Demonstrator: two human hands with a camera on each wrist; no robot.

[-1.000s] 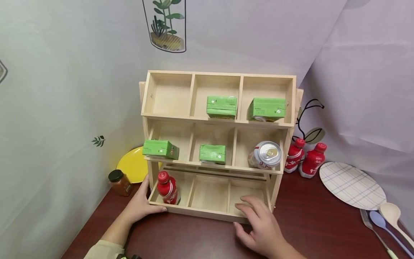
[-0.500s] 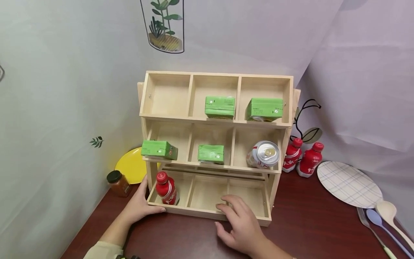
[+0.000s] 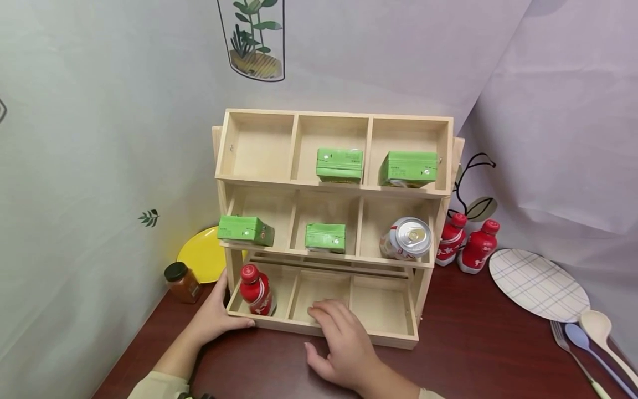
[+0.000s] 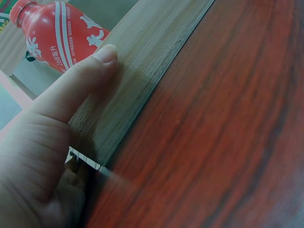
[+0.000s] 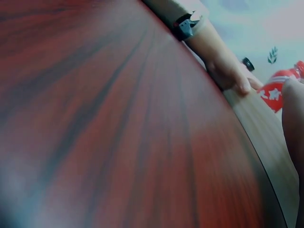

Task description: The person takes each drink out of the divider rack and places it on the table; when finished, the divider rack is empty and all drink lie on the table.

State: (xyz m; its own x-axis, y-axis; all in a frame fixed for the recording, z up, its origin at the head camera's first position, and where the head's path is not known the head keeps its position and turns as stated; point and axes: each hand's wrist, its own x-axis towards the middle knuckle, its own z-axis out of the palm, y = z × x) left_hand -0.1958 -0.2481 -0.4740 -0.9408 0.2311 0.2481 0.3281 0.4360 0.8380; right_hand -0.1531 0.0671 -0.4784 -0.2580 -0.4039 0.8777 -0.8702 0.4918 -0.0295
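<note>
Gripping a wooden rack (image 3: 326, 210) by its bottom left corner on the table (image 3: 473, 327), the left hand (image 3: 215, 317) sits near a red bottle (image 3: 257, 291); the right hand (image 3: 343, 346), fingers relaxed, is at the middle bottom compartment (image 3: 324, 285).

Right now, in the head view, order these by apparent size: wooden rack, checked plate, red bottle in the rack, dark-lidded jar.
Wooden rack
Checked plate
Red bottle and dark-lidded jar: too alike to rank

A jar (image 3: 183, 284) stands left of the rack (image 3: 256, 147), whose bottom-left compartment (image 3: 283, 284) holds a bottle (image 3: 257, 292).
</note>
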